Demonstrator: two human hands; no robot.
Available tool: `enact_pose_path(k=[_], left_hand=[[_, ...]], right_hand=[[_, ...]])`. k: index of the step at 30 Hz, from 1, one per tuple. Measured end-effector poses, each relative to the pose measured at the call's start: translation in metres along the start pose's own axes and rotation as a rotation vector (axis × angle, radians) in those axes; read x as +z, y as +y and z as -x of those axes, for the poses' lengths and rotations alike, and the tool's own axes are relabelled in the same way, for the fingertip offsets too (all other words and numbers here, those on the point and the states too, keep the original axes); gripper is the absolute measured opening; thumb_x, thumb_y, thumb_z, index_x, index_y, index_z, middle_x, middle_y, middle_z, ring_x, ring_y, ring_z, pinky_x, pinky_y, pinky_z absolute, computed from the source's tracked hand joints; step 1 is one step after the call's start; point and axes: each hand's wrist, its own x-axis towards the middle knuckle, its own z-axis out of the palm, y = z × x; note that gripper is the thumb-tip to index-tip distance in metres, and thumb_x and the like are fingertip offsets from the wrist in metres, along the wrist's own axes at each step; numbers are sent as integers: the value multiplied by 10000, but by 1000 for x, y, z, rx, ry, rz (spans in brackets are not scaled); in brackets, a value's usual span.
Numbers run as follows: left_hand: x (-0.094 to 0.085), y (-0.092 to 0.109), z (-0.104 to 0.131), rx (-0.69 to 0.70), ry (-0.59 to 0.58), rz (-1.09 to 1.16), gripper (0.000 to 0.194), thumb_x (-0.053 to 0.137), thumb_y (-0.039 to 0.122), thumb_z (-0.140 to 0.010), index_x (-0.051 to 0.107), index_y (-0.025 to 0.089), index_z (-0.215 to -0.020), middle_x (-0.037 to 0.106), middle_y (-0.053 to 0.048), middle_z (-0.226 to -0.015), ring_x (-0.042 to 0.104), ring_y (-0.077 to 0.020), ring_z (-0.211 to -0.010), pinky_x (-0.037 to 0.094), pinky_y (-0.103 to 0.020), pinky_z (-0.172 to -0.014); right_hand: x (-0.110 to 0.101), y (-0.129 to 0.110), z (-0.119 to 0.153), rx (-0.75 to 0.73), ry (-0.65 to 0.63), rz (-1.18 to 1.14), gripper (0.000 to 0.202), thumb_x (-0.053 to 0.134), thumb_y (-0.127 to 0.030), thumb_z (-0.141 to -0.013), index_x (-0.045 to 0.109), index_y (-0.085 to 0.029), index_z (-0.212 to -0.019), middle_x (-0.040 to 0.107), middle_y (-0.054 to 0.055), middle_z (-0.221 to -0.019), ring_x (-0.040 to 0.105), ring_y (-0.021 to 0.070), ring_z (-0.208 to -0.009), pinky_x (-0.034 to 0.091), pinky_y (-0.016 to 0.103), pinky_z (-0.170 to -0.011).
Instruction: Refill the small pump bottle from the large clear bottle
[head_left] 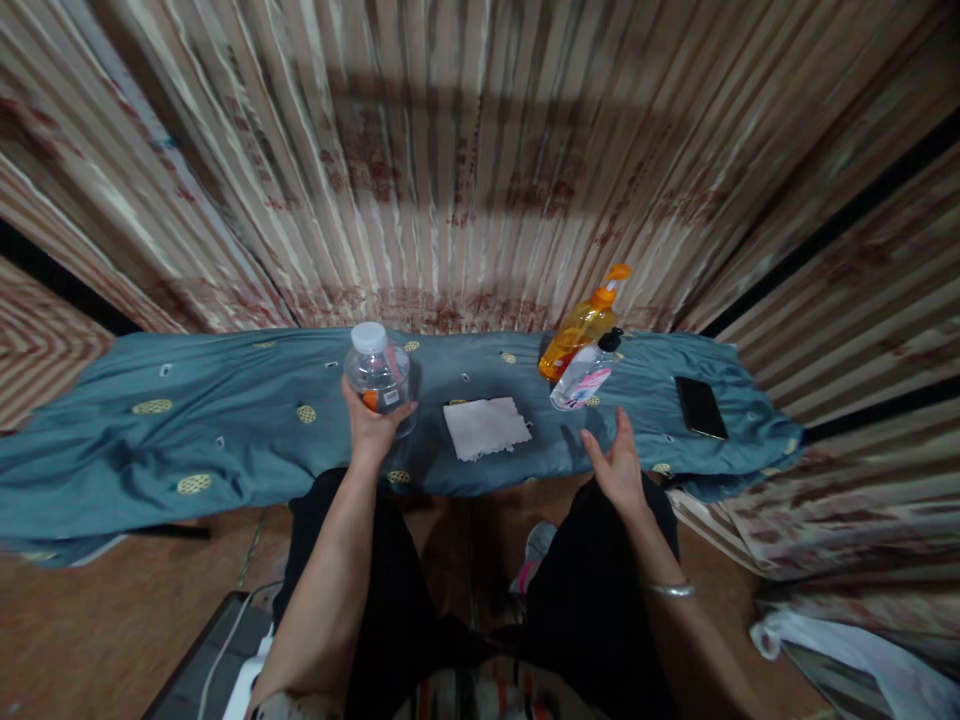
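Observation:
A clear plastic jar (379,372) with a white lid stands upright at the left of the table, with something orange visible in its lower part. My left hand (372,424) is wrapped round its near side. To the right of it lies a white, ragged-edged sheet (486,428), flat on the cloth. My right hand (616,464) has its fingers apart, holding nothing, just in front of a clear bottle (583,380) with a black cap and a pink label. Behind that bottle is an orange pump bottle (576,338).
A dark phone (701,407) lies at the right on the blue-green cloth (247,420) covering the narrow table. Striped curtains (465,180) hang behind it. Dark bars cross at both sides. A white cable (225,648) and a dark box are at the lower left.

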Motion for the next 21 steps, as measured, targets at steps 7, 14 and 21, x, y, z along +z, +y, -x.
enact_pose_path(k=[7,14,21], left_hand=[[-3,8,7,-98,6,-8,1113,873,99,-435,331,229,-1398,541,-120,-1372,577,-254,-1253,426,-394,-1121],[-3,7,8,-93,11,-39,1092,879,127,-449,339,223,-1394,523,-131,-1400,565,-266,-1271,408,-420,-1144],[-1,2,12,-103,7,-76,1097,878,150,-457,331,217,-1405,530,-124,-1388,568,-270,-1264,403,-421,-1150]], right_hand=[[7,20,-20,139,-7,-74,1138,571,-798,-741,217,-84,-1553,362,263,-1551,389,378,-1427,327,546,-1157],[11,21,-83,159,-42,-186,1338,750,-761,-556,182,-66,-1548,319,277,-1574,351,364,-1454,317,492,-1175],[41,20,-101,178,-90,-232,1221,833,-591,-540,264,-102,-1504,540,225,-1409,564,333,-1258,450,445,-1059]])
